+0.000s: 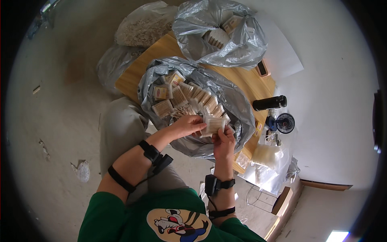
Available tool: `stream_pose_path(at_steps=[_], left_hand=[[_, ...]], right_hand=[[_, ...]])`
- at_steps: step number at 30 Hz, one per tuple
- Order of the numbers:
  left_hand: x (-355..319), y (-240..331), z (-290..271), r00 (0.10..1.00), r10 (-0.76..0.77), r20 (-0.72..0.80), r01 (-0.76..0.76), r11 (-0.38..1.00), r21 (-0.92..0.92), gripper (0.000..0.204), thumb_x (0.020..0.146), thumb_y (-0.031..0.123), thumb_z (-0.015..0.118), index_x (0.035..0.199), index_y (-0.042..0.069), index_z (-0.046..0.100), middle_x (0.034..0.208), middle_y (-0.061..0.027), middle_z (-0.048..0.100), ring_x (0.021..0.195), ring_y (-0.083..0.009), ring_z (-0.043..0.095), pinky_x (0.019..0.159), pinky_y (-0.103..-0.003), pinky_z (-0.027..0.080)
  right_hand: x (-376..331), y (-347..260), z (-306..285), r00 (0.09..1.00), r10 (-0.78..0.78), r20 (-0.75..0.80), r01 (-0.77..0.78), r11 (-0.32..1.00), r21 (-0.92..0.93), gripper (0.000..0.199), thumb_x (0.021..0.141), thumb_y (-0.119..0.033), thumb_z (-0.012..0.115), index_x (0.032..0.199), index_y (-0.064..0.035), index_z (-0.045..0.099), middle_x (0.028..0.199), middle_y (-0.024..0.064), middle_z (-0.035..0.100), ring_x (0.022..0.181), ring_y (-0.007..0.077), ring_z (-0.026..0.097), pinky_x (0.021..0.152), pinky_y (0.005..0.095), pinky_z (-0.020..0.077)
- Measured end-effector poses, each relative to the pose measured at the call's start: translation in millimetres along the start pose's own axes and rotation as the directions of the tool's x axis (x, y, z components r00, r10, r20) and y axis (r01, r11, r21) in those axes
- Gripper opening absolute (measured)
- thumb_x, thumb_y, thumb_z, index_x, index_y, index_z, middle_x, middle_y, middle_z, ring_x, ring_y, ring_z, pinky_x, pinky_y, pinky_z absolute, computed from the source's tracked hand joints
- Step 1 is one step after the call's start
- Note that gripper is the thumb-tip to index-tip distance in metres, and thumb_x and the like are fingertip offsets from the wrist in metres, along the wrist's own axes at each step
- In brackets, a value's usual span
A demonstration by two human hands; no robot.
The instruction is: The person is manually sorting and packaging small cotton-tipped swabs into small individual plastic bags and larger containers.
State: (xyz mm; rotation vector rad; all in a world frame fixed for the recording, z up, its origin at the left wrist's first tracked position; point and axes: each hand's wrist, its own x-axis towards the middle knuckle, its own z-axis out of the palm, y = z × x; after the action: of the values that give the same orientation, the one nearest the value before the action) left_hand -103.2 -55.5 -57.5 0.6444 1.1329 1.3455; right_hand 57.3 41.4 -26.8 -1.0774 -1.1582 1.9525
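Note:
Between my two hands is a flat clear packet of cotton swabs [214, 126], its thin wooden sticks lined up side by side. The fingers of my left hand [188, 126] pinch its left edge. My right hand [224, 142] grips the packet at its lower right, thumb on the face toward me. Beneath lies an open grey plastic bag [238, 109] filled with many similar packets [178, 97], some bearing yellow and red labels. A few loose-looking sticks [184, 111] show near my left hand. Part of the bag's contents is hidden behind my hands.
The bag rests on a wooden table [133, 78]. Behind it stands a second grey bag [193, 36] with more packets. Toward the right are a black bottle [269, 103], a small fan [285, 123] and clear plastic packaging [268, 157]. Clear sacks [141, 30] of sticks stand at far left.

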Motion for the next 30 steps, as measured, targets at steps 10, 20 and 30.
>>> stream_pose_path(at_steps=[10,20,30], left_hand=[[-3.8,-1.2,-2.8,0.992,-0.122,0.036,0.123,0.992,-0.027,0.015,0.090,0.018,0.059,0.086,0.003,0.061,0.075,-0.0011,0.063,0.064,-0.0082,0.061,0.052,-0.023,0.048],[2.8,-15.7,-1.4,0.997,0.065,-0.033,-0.061,0.992,0.112,0.013,0.086,0.015,0.063,0.078,0.004,0.063,0.068,0.0020,0.059,0.061,-0.0051,0.053,0.053,-0.021,0.041],[-2.1,-7.4,3.7,0.966,0.253,-0.049,-0.211,0.886,0.414,0.010,0.083,0.012,0.067,0.082,0.003,0.063,0.065,-0.0009,0.059,0.061,-0.0071,0.053,0.055,-0.025,0.042]], right_hand=[[2.5,8.4,-3.5,0.996,-0.091,-0.017,0.083,0.960,-0.266,0.025,0.089,-0.007,0.058,0.113,0.0003,0.055,0.087,0.0042,0.060,0.066,0.0113,0.056,0.059,0.0221,0.0471],[-27.5,9.2,30.8,0.884,-0.325,0.337,0.453,0.413,-0.790,0.022,0.080,0.000,0.065,0.100,-0.0010,0.055,0.082,0.0088,0.062,0.072,0.0165,0.061,0.066,0.0285,0.0486],[-14.9,13.8,24.9,0.871,-0.355,0.339,0.468,0.392,-0.792,0.020,0.080,0.004,0.061,0.098,-0.0013,0.055,0.080,0.0087,0.064,0.071,0.0154,0.063,0.065,0.0278,0.0491]])
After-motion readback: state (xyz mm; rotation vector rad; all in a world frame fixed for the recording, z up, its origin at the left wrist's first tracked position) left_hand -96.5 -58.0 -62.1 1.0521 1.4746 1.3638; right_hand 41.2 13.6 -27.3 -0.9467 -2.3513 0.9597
